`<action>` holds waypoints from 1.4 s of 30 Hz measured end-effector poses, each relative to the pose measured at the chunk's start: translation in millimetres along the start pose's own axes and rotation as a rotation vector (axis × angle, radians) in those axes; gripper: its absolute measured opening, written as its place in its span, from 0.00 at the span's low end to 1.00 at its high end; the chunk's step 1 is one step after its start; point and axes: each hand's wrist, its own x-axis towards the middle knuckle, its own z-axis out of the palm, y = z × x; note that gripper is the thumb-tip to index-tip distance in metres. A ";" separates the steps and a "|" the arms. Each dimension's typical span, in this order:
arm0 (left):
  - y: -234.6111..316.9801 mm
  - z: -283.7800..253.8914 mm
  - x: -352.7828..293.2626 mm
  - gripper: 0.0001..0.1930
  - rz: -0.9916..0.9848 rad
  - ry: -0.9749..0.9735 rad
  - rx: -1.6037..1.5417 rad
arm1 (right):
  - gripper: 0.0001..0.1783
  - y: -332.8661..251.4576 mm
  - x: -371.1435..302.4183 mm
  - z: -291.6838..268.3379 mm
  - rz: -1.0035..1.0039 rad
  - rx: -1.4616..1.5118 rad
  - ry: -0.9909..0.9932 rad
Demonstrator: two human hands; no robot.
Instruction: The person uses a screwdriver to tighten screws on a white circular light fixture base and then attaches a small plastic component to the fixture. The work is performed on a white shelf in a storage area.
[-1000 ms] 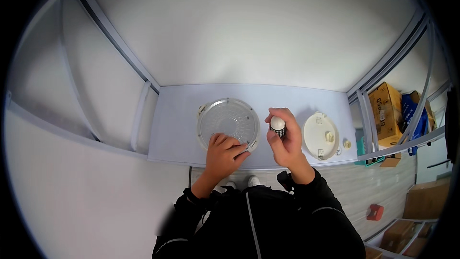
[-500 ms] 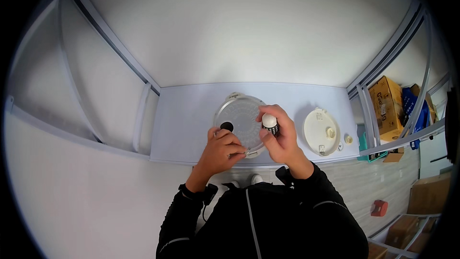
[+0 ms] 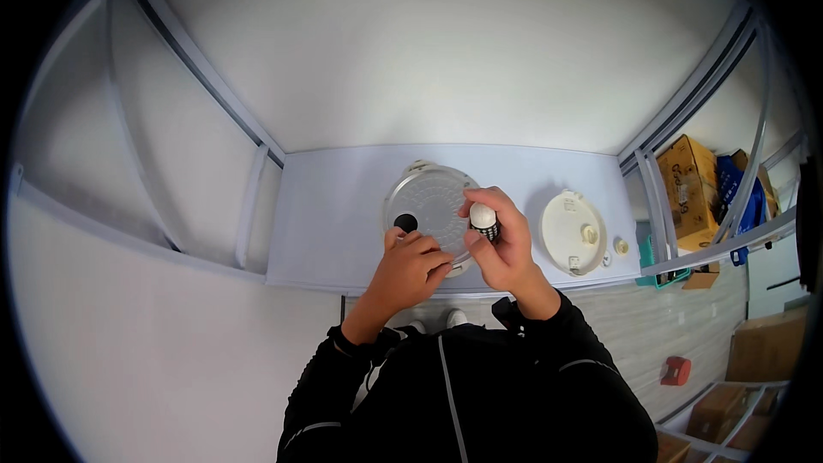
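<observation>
In front of me lies a round lid (image 3: 435,195) with a grey, see-through or metallic face, a pale rim and a black round spot (image 3: 405,222) near its left side. My left hand (image 3: 410,270) is over the lid's near left edge, its fingers bent and drawn together; what they pinch, if anything, is hidden. Upright in my right hand (image 3: 504,249) is a short cylinder (image 3: 483,216) with a white rounded top and a black-and-white patterned body. The fingers and thumb wrap around it above the lid's right side. Its lower end is out of sight.
Right of the lid, a cream round shell (image 3: 561,227) lies on the white table (image 3: 330,206), with a small round cap (image 3: 590,234) in it. Another small cream part (image 3: 621,246) sits beside it. Frame posts, cartons (image 3: 687,189) and a teal crate (image 3: 649,261) stand farther right.
My left hand has shifted slightly forward over the lid's near edge, and its fingertips have moved right and away from the rim. My right hand keeps its hold on the cylinder.
</observation>
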 end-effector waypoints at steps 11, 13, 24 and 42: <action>1.6 -8.4 -1.7 0.02 -0.081 -0.013 -0.103 | 0.30 -5.4 -1.2 -4.4 0.007 -0.014 0.045; 0.5 -9.6 -1.8 0.02 -0.069 -0.020 -0.104 | 0.30 -5.5 -1.5 -5.3 0.010 -0.021 0.042; -4.0 -7.1 -2.0 0.06 -0.073 -0.013 -0.184 | 0.30 -6.3 -2.6 -7.7 0.013 -0.010 0.041; -4.9 -9.9 -3.0 0.02 -0.037 -0.031 -0.064 | 0.30 -3.5 -8.0 -11.6 0.002 -0.020 0.038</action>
